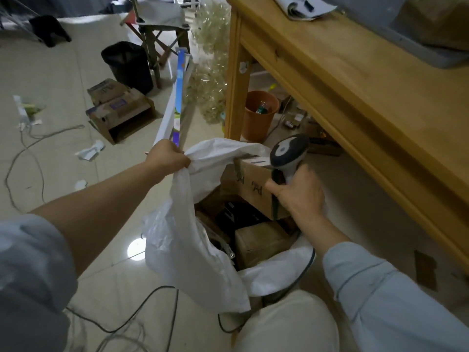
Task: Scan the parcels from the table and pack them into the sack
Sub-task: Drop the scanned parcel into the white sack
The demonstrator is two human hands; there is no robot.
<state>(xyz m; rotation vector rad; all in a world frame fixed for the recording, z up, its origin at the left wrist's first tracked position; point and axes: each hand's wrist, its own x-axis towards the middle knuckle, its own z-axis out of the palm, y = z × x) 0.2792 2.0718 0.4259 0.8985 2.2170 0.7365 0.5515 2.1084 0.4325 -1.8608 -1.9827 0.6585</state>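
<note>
sack [198, 262], floor beside table [342, 85] leg: several parcels [258, 240] already inside. right hand [299, 196]: grasps scanner [289, 151], steadies cardboard parcel [251, 184] half in at far rim. left hand [167, 156]: clutches left rim plus long slim box [179, 97]. remainder on table: cannot tell.

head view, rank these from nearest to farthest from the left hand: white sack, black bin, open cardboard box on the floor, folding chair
1. white sack: the left hand grips its rim.
2. cardboard box: on the floor, ahead and to the left.
3. black bin: just behind that box.
4. folding chair: farthest, beyond the bin.
</note>
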